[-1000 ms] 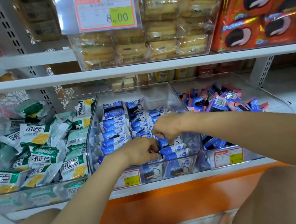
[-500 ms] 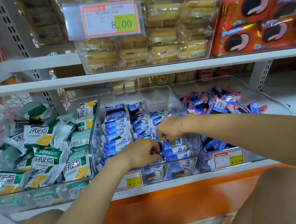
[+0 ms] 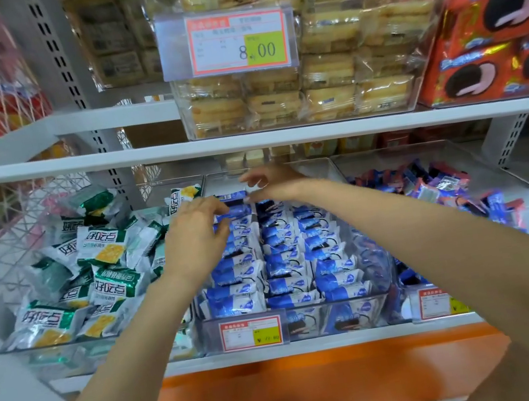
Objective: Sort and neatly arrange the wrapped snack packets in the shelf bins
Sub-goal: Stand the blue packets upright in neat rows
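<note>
A clear middle bin (image 3: 317, 171) holds blue wrapped packets (image 3: 287, 266) standing in three fairly even rows. My left hand (image 3: 196, 238) reaches over the left row, its fingers lying loosely on the rearmost blue packets. My right hand (image 3: 270, 182) hovers at the back of the same bin with its fingers spread; a fingertip touches the last blue packet (image 3: 231, 196) of the left row. The left bin (image 3: 73, 355) is heaped with green-and-white packets (image 3: 114, 286). In the right bin (image 3: 456, 149) lies a loose pile of blue and red packets (image 3: 437, 183).
A white shelf board (image 3: 247, 142) hangs just above the bins, carrying a clear box of yellow cakes (image 3: 302, 97) with a price tag (image 3: 228, 45) and red cookie packs (image 3: 490, 36). Price labels (image 3: 251, 332) sit on the bin fronts. My knees are below.
Both hands have moved from the front middle of the blue bin to its back left corner. Their curled fingers have opened out. The view has shifted closer.
</note>
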The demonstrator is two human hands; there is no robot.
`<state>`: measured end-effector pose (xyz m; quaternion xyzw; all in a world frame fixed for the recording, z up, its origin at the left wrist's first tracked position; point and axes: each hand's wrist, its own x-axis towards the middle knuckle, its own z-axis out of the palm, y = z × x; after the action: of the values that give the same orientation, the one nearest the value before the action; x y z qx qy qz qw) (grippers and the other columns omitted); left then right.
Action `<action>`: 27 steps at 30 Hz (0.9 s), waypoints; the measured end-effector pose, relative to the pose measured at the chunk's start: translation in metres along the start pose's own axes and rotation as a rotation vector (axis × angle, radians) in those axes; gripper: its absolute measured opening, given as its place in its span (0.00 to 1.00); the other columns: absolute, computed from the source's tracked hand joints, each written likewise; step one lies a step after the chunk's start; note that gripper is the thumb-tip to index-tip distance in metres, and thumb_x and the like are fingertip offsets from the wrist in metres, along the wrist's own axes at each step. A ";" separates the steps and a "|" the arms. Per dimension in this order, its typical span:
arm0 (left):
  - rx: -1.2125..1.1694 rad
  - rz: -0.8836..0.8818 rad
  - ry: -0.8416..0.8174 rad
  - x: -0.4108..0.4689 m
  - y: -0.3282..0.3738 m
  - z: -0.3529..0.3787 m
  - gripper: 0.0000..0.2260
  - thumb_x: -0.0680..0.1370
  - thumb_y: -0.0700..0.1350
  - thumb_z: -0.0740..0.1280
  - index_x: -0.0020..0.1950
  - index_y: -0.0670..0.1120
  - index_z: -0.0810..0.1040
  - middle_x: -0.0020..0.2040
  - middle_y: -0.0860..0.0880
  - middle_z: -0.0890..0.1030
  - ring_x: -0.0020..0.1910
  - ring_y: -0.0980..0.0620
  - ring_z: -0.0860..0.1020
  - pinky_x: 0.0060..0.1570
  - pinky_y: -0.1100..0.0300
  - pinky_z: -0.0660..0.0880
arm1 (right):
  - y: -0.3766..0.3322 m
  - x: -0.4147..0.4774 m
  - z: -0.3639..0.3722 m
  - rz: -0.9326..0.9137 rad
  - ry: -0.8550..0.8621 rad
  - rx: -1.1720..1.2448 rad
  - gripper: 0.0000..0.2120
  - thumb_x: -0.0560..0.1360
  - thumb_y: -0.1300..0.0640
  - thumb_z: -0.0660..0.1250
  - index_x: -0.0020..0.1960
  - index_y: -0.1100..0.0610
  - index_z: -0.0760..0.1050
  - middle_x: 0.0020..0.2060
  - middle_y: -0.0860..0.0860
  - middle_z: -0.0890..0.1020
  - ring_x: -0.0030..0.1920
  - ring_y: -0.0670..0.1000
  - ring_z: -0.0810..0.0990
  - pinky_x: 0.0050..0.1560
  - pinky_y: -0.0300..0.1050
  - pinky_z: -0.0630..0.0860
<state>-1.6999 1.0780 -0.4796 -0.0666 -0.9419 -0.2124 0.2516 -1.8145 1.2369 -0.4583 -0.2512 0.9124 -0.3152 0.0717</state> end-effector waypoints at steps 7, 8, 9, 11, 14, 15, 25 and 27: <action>-0.005 -0.029 0.008 -0.003 -0.023 -0.010 0.05 0.77 0.42 0.65 0.51 0.44 0.79 0.49 0.46 0.79 0.50 0.46 0.76 0.43 0.55 0.71 | 0.006 0.027 0.033 0.004 0.024 -0.229 0.31 0.65 0.48 0.77 0.65 0.49 0.70 0.65 0.49 0.73 0.64 0.52 0.71 0.60 0.46 0.69; -0.013 -0.030 0.010 -0.003 -0.025 -0.011 0.05 0.77 0.42 0.65 0.50 0.45 0.78 0.49 0.47 0.79 0.50 0.46 0.76 0.43 0.55 0.72 | 0.005 0.025 0.028 -0.008 0.061 -0.186 0.28 0.66 0.48 0.76 0.64 0.49 0.71 0.63 0.49 0.74 0.63 0.52 0.72 0.60 0.46 0.70; -0.018 -0.031 0.009 -0.004 -0.027 -0.012 0.04 0.77 0.42 0.65 0.50 0.46 0.78 0.49 0.48 0.79 0.50 0.47 0.76 0.42 0.55 0.72 | 0.008 0.024 0.021 -0.011 0.072 -0.126 0.26 0.68 0.48 0.74 0.62 0.51 0.71 0.61 0.49 0.75 0.61 0.52 0.73 0.58 0.46 0.70; -0.019 -0.023 0.002 -0.004 -0.029 -0.013 0.04 0.77 0.42 0.65 0.49 0.47 0.78 0.49 0.49 0.79 0.50 0.48 0.76 0.43 0.55 0.72 | 0.013 0.020 0.001 0.003 0.061 0.015 0.24 0.72 0.47 0.71 0.63 0.56 0.71 0.57 0.50 0.76 0.57 0.53 0.75 0.55 0.46 0.72; -0.011 -0.007 0.008 -0.005 -0.030 -0.015 0.04 0.77 0.42 0.65 0.49 0.47 0.79 0.49 0.49 0.79 0.50 0.48 0.75 0.43 0.56 0.71 | 0.025 0.010 -0.026 0.137 0.009 0.229 0.15 0.74 0.46 0.67 0.50 0.57 0.79 0.47 0.53 0.82 0.49 0.53 0.79 0.51 0.46 0.77; -0.009 -0.004 0.008 -0.005 -0.029 -0.015 0.04 0.77 0.42 0.65 0.49 0.47 0.79 0.49 0.49 0.79 0.50 0.48 0.75 0.43 0.57 0.70 | 0.028 0.006 -0.032 0.156 -0.008 0.267 0.12 0.75 0.47 0.67 0.40 0.54 0.81 0.39 0.52 0.82 0.45 0.52 0.80 0.50 0.46 0.78; -0.040 -0.023 -0.005 -0.007 -0.016 -0.019 0.06 0.78 0.42 0.64 0.52 0.45 0.79 0.51 0.48 0.78 0.52 0.47 0.75 0.47 0.53 0.73 | 0.047 -0.002 -0.013 0.345 0.057 -0.051 0.21 0.70 0.54 0.73 0.59 0.63 0.76 0.60 0.56 0.77 0.55 0.55 0.77 0.49 0.42 0.75; -0.041 -0.027 -0.010 -0.007 -0.015 -0.020 0.06 0.78 0.42 0.64 0.52 0.45 0.79 0.51 0.48 0.78 0.52 0.48 0.75 0.46 0.52 0.74 | 0.046 -0.001 -0.002 0.363 0.073 0.007 0.21 0.70 0.56 0.74 0.61 0.61 0.76 0.62 0.54 0.75 0.50 0.51 0.77 0.41 0.39 0.77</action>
<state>-1.6884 1.0554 -0.4733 -0.0601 -0.9393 -0.2349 0.2428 -1.8334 1.2688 -0.4850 -0.0707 0.9436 -0.3091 0.0951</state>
